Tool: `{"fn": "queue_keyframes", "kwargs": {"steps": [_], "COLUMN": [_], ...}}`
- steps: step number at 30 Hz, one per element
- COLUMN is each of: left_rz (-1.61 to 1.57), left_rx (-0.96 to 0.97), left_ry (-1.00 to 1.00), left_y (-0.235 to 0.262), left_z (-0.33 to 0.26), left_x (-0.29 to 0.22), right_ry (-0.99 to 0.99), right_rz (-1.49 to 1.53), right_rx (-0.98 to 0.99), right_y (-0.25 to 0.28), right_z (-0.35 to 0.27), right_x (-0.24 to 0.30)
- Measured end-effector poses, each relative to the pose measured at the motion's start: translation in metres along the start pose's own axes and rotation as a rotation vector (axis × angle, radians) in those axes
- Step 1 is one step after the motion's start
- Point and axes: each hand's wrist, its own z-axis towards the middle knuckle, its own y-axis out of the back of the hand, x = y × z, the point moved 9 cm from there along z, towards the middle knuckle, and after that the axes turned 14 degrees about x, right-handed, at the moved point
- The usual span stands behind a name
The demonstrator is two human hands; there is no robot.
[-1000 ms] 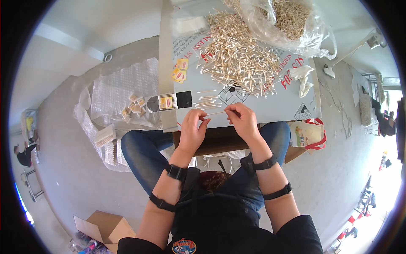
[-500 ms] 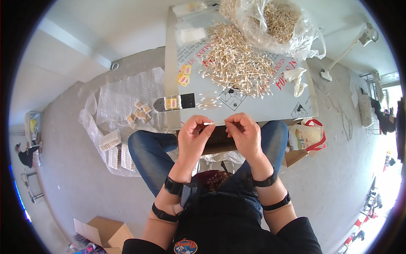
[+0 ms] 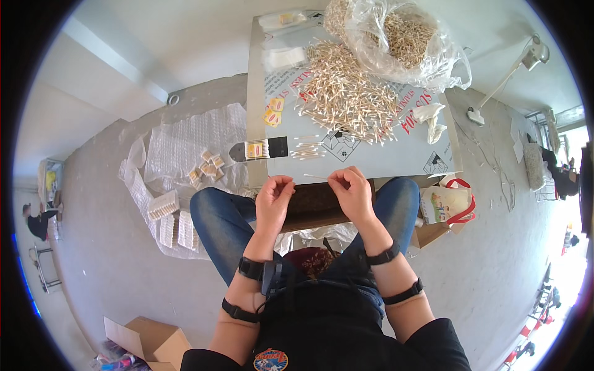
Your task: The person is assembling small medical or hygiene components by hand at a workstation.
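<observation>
My right hand (image 3: 351,193) pinches a cotton swab (image 3: 314,177) between thumb and fingertips. The swab points left, just off the table's front edge. My left hand (image 3: 272,199) is apart from it on the left, its fingers curled in with nothing visible in them. Beyond my hands, a short row of cotton swabs (image 3: 306,148) lies on the metal-topped table (image 3: 383,161). To its left, a small pack of swabs with a yellow label (image 3: 255,149) rests on a black strip (image 3: 278,147). A large heap of loose swabs (image 3: 349,93) spreads farther back.
A clear plastic bag of swabs (image 3: 408,43) stands at the table's back right. Yellow cards (image 3: 273,112) and crumpled white tissue (image 3: 430,120) lie on the table. Left on the floor, bubble wrap (image 3: 192,139) bears small packs (image 3: 207,167). A bag with red handles (image 3: 447,203) stands right.
My hands have drawn apart. The left hand has let go of the swab's end and moved slightly left and down; the right hand still holds the swab.
</observation>
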Motion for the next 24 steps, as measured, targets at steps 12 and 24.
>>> {"fn": "queue_keyframes", "kwargs": {"steps": [12,24], "left_rz": [0.863,1.23], "left_rx": [0.049,0.001], "left_ry": [-0.222,-0.211], "left_y": [-0.005,-0.028], "left_z": [0.051,0.118], "left_x": [0.039,0.056], "right_ry": [-0.124,-0.053], "right_rz": [-0.411,-0.176], "right_rx": [0.107,0.072], "right_y": [-0.038,-0.031], "right_z": [0.068,0.097], "right_x": [-0.105,-0.114]}}
